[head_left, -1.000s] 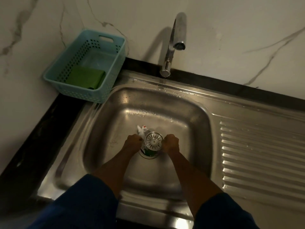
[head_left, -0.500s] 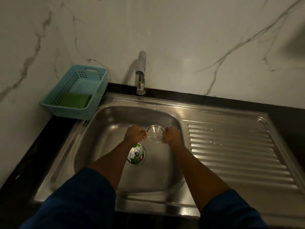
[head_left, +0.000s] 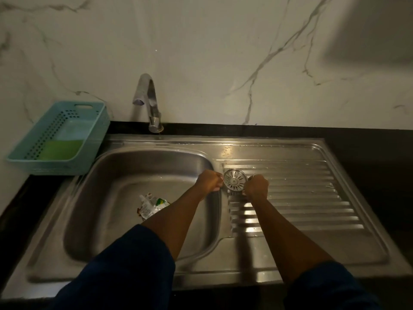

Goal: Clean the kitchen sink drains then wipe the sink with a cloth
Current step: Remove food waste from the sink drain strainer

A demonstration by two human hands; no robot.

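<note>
A white veined marble wall (head_left: pixel 201 52) is seen behind a dark desk (head_left: pixel 368 153), into which a stainless steel sink (head_left: pixel 156 142) is set. The sink is made up of a basin (head_left: pixel 107 220) on the left and a ribbed drainboard (head_left: pixel 301 198) on the right. A teal perforated basket (head_left: pixel 99 133) is placed on the desk at the sink's far left corner, against the wall, and a folded green cloth (head_left: pixel 60 149) is laid inside it. A curved metal tap (head_left: pixel 148 97) is mounted behind the basin. Crumpled wrappers (head_left: pixel 152 204) are seen at the basin's bottom, partly hidden by the left forearm. Above the drainboard's left end, just beside the basin, a round metal drain strainer (head_left: pixel 235 179) is held between both hands: the grip of the left hand (head_left: pixel 209 181) is closed on its left rim, and the grip of the right hand (head_left: pixel 256 185) on its right rim. Whether the strainer is touching the drainboard cannot be told.
</note>
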